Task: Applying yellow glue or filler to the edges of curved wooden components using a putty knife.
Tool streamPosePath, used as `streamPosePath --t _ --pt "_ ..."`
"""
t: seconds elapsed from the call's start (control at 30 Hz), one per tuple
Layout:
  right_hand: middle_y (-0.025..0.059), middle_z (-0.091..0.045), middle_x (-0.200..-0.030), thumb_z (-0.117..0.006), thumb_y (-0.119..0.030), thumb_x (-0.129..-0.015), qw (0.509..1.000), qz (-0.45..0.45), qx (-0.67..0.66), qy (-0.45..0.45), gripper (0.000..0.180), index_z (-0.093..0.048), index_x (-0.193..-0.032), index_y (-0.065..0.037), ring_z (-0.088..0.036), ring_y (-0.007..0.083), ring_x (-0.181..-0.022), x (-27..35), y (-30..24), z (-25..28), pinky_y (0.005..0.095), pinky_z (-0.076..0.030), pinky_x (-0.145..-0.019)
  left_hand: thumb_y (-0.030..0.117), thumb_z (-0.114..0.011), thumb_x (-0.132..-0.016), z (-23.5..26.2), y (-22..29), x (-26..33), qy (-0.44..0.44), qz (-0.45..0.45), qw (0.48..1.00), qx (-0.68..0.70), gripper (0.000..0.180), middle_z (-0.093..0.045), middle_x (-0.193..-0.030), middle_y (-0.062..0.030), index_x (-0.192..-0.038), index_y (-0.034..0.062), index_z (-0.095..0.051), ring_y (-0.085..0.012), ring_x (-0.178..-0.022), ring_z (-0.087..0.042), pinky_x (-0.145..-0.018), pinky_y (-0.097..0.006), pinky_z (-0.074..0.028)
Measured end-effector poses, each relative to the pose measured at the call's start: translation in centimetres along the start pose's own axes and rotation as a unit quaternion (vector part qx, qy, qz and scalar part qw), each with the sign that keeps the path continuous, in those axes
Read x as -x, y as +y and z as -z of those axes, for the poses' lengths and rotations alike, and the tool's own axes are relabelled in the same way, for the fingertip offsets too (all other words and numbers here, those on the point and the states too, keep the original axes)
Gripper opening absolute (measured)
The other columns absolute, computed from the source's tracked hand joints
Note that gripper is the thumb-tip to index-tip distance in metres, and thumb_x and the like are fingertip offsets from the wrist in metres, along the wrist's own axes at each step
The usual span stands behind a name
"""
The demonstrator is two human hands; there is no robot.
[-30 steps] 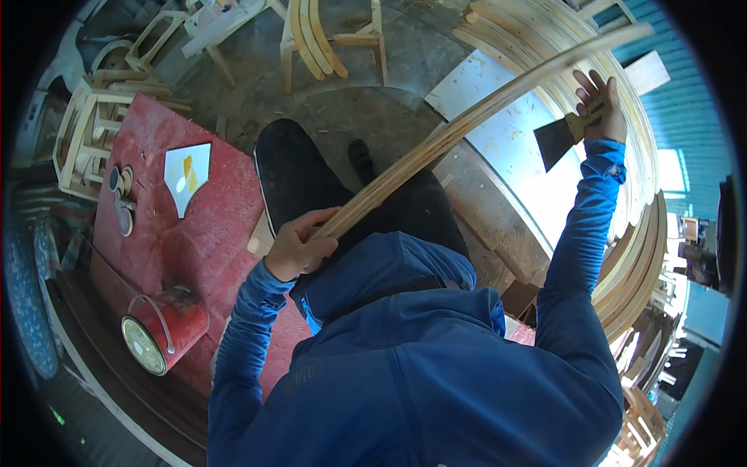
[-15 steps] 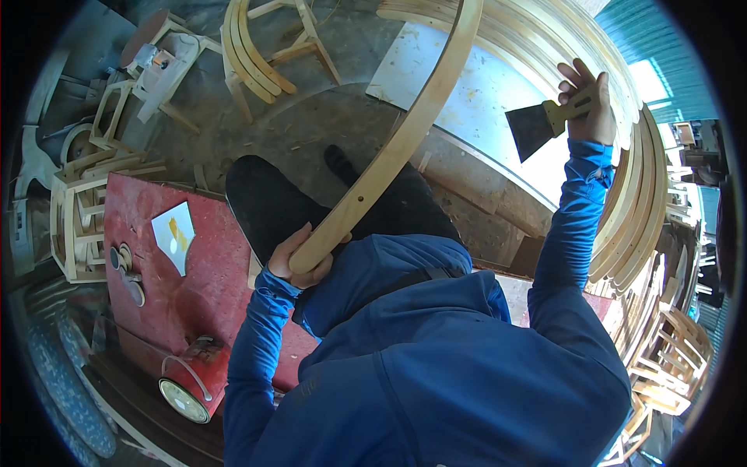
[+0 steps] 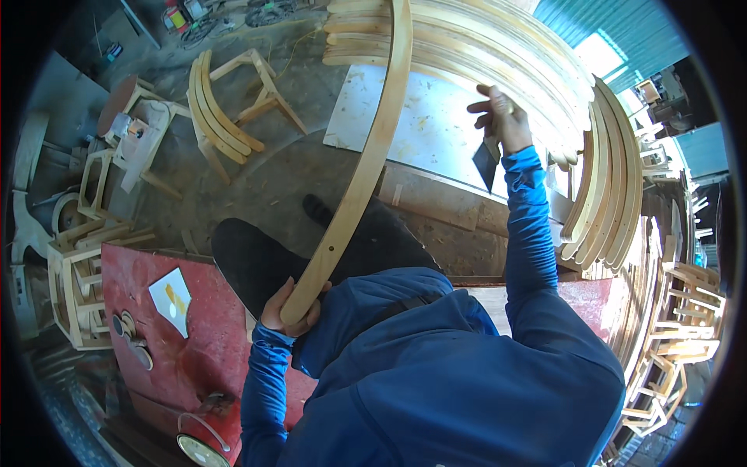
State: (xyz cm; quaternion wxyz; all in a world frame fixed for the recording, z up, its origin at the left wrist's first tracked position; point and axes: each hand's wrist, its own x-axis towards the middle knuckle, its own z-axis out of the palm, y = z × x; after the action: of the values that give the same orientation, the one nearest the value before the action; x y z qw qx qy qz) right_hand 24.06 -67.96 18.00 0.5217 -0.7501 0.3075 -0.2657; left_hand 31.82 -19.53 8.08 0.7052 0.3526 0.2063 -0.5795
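Observation:
My left hand [image 3: 292, 309] is closed around the near end of a long curved wooden strip [image 3: 359, 187], which has a small dark hole near that end. The strip slants up and away past my lap to the top of the view. My right hand [image 3: 504, 121] is raised over a white board, gripping a putty knife [image 3: 487, 165]. Its dark blade hangs below the fingers, seen at a slant, and the handle is mostly hidden by the hand. Some fingers of that hand stick out loosely.
Beyond the white board [image 3: 350, 113] lie stacked curved wooden strips [image 3: 467, 39], with more strips [image 3: 615, 171] at right. A red table [image 3: 222, 311] at left bears a white card [image 3: 170, 300], round lids [image 3: 124, 327] and a red can [image 3: 204, 447]. Wooden frames [image 3: 268, 105] stand on the floor.
My right hand has turned, so the putty knife's blade shows narrower and points downward. The view has shifted, and the curved strip stands steeper in it. My left hand keeps its hold.

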Motion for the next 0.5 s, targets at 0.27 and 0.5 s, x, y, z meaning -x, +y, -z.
streamPosePath --t 0.27,0.5 --pt "0.0165 -0.073 -0.092 -0.055 -0.059 -0.092 0.821 -0.070 0.526 -0.208 0.054 -0.075 -0.094 -0.009 -0.069 0.0357 -0.088 0.8 5.3 -2.8 0.0456 -0.053 -0.083 0.045 -0.028 -0.105 3.8 -0.4 -0.9 -0.182 0.001 0.983 0.004 0.065 -0.061 -0.124 -0.0235 -0.140 -0.0077 -0.042 -0.0250 -0.069 -0.063 -0.060 -0.029 -0.049" --pt "0.0141 -0.073 -0.096 -0.065 -0.056 -0.088 0.808 -0.078 0.530 -0.246 0.049 -0.073 -0.095 -0.008 -0.069 0.0329 -0.094 -1.1 9.8 -4.4 0.0440 -0.052 -0.085 0.045 -0.027 -0.105 2.1 0.8 0.2 -0.175 0.090 0.980 0.023 0.064 -0.062 -0.085 -0.0204 -0.138 -0.0079 -0.042 -0.0179 -0.041 -0.053 -0.036 -0.024 -0.043"
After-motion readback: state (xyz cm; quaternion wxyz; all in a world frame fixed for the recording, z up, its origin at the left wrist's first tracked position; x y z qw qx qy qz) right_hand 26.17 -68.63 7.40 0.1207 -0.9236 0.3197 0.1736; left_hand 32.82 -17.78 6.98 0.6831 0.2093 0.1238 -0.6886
